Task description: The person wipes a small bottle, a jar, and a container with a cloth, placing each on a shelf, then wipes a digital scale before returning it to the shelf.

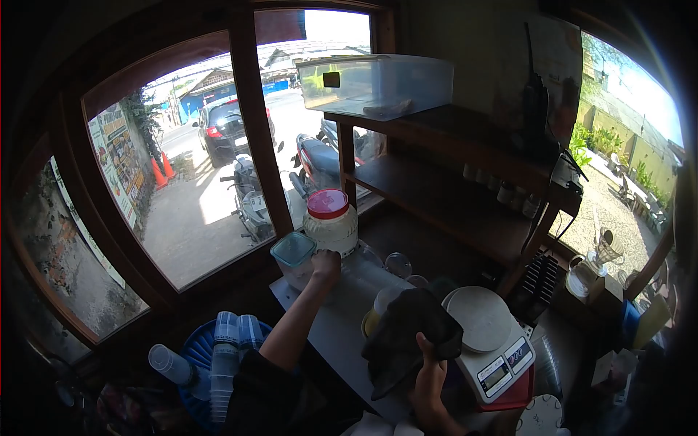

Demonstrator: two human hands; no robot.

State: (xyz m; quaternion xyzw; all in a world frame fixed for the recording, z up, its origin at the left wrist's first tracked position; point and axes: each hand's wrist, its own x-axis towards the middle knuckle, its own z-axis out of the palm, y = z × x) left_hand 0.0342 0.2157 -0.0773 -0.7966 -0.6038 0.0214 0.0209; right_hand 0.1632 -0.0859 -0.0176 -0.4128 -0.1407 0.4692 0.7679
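Holding a limp black cloth (411,330) in the right hand (429,370), thumb pressed up along its near side, above the pale surface (331,320). Reaching forward with the left hand (326,266), fingers curled, to the right side of a clear plastic container with a teal-rimmed lid (294,273); impossible to tell there between a grip and a mere touch. By judgement, midway through the handling: not finished with the cloth, not yet away from the container. Already lidded, as far as can be seen, both at the container and at the clear round jar with a red lid (337,234) just beyond the left hand.

Beside the cloth, to the right, see a white digital scale with a round plate (498,370), above a red tray (518,396). Below the left forearm, find stacked clear plastic cups (225,356) in a round blue basket (199,357). Farther out, past the surface, note a dark wooden shelf (414,190) with a large clear plastic bin (416,86) on top.
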